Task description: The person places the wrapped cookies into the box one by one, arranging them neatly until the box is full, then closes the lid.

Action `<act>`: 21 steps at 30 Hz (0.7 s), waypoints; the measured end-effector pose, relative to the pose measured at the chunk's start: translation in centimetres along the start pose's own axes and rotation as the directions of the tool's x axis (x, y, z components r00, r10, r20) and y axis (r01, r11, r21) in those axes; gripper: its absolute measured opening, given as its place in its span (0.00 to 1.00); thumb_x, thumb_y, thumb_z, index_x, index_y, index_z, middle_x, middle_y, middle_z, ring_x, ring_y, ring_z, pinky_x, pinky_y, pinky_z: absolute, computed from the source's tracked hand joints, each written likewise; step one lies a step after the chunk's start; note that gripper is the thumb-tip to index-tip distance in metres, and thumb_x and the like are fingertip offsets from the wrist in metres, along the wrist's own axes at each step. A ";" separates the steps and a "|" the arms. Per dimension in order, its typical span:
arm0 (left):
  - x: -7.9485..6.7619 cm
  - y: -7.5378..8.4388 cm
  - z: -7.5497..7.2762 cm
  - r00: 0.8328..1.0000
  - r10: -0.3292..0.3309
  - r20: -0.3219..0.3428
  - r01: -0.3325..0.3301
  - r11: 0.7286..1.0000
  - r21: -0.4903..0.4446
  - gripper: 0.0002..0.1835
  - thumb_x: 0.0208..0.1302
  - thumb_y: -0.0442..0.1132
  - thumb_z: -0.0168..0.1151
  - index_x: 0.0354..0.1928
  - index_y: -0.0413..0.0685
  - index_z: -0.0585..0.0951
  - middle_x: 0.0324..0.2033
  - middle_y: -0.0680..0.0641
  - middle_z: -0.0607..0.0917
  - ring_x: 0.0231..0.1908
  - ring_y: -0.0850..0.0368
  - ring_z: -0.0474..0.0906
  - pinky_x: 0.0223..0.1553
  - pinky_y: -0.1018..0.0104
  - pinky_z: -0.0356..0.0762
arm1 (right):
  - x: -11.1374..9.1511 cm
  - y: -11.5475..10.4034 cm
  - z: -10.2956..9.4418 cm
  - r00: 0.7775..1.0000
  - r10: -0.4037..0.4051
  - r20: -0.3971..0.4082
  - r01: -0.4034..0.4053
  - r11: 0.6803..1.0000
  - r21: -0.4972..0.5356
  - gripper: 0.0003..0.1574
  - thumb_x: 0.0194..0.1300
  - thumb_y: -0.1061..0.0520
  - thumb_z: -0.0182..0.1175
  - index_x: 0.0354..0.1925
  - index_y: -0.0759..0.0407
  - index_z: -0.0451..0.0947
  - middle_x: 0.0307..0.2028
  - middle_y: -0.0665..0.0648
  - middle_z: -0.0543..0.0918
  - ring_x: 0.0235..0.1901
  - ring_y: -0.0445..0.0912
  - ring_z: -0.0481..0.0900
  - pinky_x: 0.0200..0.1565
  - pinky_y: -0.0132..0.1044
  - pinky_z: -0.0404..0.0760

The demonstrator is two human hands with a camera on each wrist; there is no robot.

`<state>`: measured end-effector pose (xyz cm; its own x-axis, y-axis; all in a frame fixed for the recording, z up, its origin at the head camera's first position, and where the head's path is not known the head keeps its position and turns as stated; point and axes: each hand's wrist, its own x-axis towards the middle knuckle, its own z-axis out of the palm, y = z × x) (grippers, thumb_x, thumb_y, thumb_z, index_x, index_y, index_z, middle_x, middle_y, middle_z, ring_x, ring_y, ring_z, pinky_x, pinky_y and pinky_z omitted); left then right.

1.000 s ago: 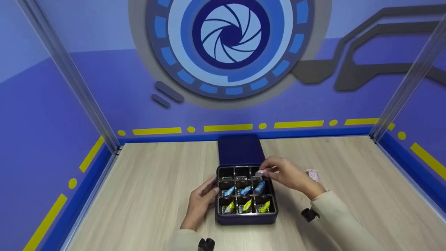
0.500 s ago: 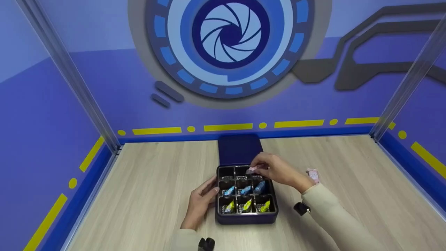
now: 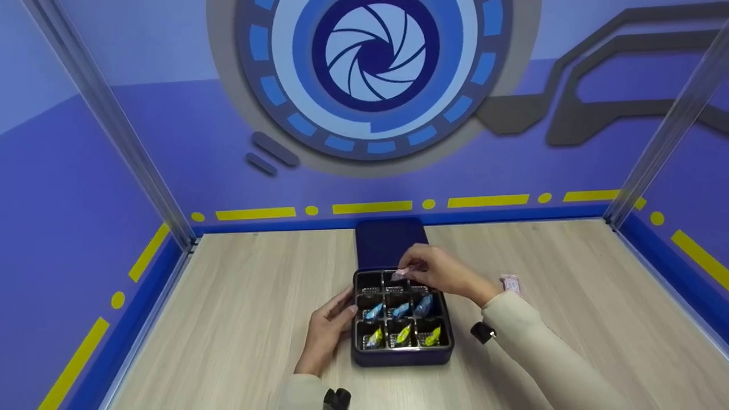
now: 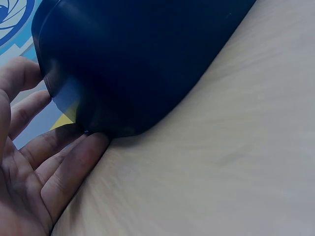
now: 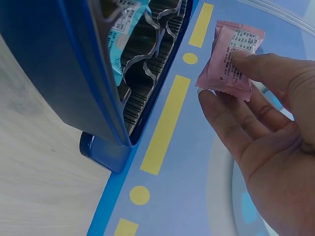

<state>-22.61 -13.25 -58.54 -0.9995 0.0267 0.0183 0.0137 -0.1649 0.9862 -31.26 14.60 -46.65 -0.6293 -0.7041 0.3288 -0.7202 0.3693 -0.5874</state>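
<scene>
My right hand [image 3: 444, 273] pinches a small pink wrapped candy [image 5: 224, 66] between thumb and fingertips, above the back-middle compartment of a dark blue box [image 3: 402, 357]. A black divided tray [image 3: 401, 320] fills the box. Yellow candies [image 3: 403, 336] lie in its front row and blue candies [image 3: 400, 310] in its middle row. My left hand [image 3: 327, 330] rests against the box's left side, thumb near the rim. In the left wrist view, its loosely bent fingers [image 4: 74, 167] touch the box's wall. My right hand partly hides the back-right compartment.
Behind the box lies its dark blue lid [image 3: 389, 244], close to the back wall. A second pink candy [image 3: 511, 283] lies on the wooden table [image 3: 256, 296], just past my right wrist. Blue panels with metal posts [image 3: 125, 131] enclose the table.
My right hand has moved left with the pink candy, from over the back-right compartment to over the back-middle one. The left hand and the box stay in place.
</scene>
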 end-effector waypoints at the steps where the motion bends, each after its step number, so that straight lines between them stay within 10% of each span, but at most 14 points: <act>1: 0.0 0.0 0.0 1.000 0.001 0.002 -0.001 1.000 -0.004 0.30 0.75 0.39 0.68 0.76 0.43 0.74 0.72 0.37 0.75 0.54 0.46 0.86 0.52 0.58 0.87 | 0.2 0.0 0.0 1.000 -0.001 0.004 0.001 1.000 0.000 0.09 0.69 0.72 0.68 0.45 0.63 0.86 0.43 0.57 0.86 0.44 0.52 0.87 0.48 0.43 0.88; 21: 0.1 -0.1 0.0 1.000 0.013 -0.004 -0.013 0.999 0.034 0.29 0.75 0.39 0.68 0.75 0.45 0.76 0.71 0.38 0.76 0.59 0.48 0.83 0.53 0.61 0.86 | 3.0 -0.8 0.3 0.995 0.005 0.097 0.003 0.996 -0.086 0.07 0.70 0.67 0.70 0.45 0.59 0.87 0.42 0.54 0.88 0.43 0.48 0.86 0.47 0.44 0.87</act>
<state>-22.73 -13.25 -58.67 -0.9993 0.0201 0.0307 0.0278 -0.1312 0.9910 -32.46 12.03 -45.42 -0.6017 -0.7577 0.2526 -0.7445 0.4176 -0.5209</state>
